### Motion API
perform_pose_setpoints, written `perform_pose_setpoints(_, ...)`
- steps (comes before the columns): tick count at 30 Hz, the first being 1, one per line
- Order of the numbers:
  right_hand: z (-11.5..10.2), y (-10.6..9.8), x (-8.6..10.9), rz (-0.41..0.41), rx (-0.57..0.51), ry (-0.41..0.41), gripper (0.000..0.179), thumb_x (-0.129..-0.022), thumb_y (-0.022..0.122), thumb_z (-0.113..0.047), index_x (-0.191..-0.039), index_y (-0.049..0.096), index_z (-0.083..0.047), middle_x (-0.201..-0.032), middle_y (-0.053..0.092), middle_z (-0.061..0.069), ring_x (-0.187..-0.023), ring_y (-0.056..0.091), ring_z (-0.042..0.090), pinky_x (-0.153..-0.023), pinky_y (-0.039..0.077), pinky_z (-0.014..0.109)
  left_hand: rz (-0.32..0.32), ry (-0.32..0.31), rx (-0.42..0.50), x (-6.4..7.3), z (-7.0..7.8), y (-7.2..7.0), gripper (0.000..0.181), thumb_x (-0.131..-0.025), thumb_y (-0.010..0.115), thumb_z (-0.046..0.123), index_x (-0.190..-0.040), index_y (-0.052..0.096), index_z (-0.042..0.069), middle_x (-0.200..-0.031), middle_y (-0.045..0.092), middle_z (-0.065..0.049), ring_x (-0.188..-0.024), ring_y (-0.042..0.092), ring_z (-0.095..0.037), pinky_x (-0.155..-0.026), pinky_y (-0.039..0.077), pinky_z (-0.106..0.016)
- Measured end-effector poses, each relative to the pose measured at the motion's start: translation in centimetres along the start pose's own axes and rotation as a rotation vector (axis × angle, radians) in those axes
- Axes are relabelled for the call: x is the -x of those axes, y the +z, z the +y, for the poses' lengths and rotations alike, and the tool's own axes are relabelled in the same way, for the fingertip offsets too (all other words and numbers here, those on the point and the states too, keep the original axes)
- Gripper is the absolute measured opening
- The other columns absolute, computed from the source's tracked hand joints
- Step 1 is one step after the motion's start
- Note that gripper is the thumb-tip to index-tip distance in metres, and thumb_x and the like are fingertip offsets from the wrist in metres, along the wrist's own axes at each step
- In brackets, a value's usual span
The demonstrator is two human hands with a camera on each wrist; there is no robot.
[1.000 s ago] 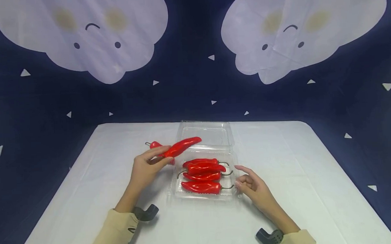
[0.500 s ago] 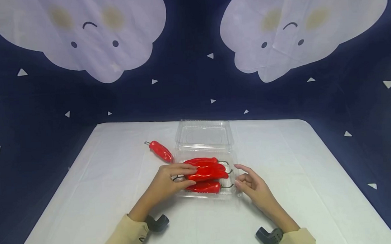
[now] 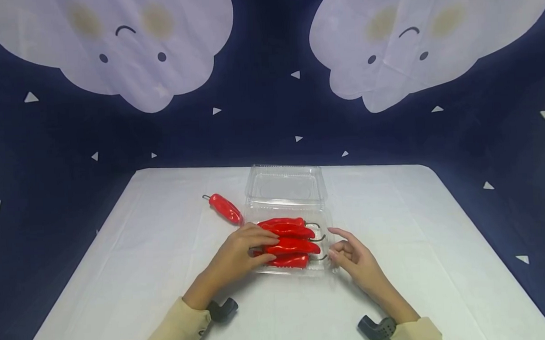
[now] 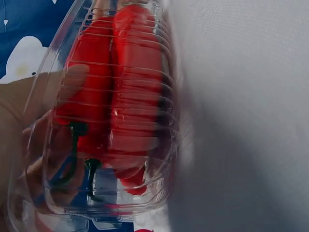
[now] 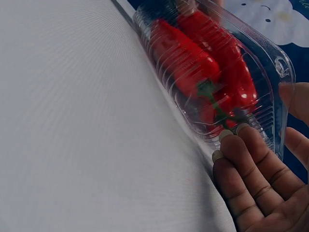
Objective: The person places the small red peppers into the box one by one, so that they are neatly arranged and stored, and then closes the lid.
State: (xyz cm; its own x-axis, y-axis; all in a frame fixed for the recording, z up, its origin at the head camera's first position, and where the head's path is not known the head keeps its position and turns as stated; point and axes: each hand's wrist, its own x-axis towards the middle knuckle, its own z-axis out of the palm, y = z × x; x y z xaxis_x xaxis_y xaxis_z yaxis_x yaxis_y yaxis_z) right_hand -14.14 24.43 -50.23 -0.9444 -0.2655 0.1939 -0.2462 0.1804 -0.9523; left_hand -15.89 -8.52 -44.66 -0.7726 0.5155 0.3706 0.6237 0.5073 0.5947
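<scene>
My left hand (image 3: 239, 251) reaches over the left side of a clear plastic clamshell box (image 3: 330, 274). Its thumb and fingers grip the stem end of a red chili pepper (image 3: 297, 246) among the others. In the left wrist view, the thumb (image 4: 76, 72) shows through the clear wall, over the red peppers (image 4: 135, 87). Several peppers lie side by side in the base, partly covered by this hand. At the box's right side is my right hand (image 3: 358, 262), fingers loosely bent. The right wrist view has its fingertips (image 5: 227, 136) right at the ridged outer wall.
One more red chili pepper (image 3: 226, 208) lies on the white table (image 3: 174, 208), just left of the box. The raised clear lid (image 3: 285, 184) extends behind the base. A dark blue backdrop (image 3: 261, 115) with clouds stands beyond the table.
My left hand has carried a pepper from above the left of the box down among the others inside, then settled slightly lower and nearer me. The right hand has stayed in place.
</scene>
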Motion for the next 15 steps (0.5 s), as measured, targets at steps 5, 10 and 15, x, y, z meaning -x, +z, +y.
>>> perform_pose_setpoints(5, -0.2, 0.0, 0.0, 0.004, 0.016, 0.011, 0.057, -0.098, 0.068, -0.007, -0.150, 0.046, -0.010, -0.099, 0.068, 0.017, -0.078, 0.066, 0.015, -0.069, 0.058, 0.025, -0.009, -0.003, -0.035, 0.0, 0.3, -0.2, 0.041, -0.080, 0.090, 0.021, -0.119, 0.077, 0.019, -0.120, 0.071, 0.010, -0.111, 0.059, -0.008, -0.091, 0.056, -0.027)
perform_pose_setpoints(10, -0.3, 0.0, 0.0, 0.002, 0.013, 0.017, 0.057, -0.098, 0.068, -0.007, -0.151, 0.046, -0.010, -0.099, 0.068, 0.018, -0.078, 0.067, 0.016, -0.070, 0.058, 0.025, 0.012, 0.008, -0.033, 0.0, 0.2, -0.7, 0.041, -0.080, 0.090, 0.020, -0.120, 0.077, 0.018, -0.122, 0.070, 0.011, -0.113, 0.059, -0.008, -0.093, 0.056, -0.028)
perform_pose_setpoints(15, -0.3, 0.0, 0.0, 0.000, 0.013, 0.020, 0.057, -0.098, 0.068, -0.007, -0.151, 0.046, -0.010, -0.099, 0.068, 0.018, -0.078, 0.067, 0.017, -0.070, 0.058, 0.026, 0.049, -0.005, -0.028, -0.1, 0.0, -1.6, 0.040, -0.081, 0.089, 0.022, -0.119, 0.077, 0.019, -0.119, 0.070, 0.014, -0.112, 0.060, -0.006, -0.096, 0.055, -0.031)
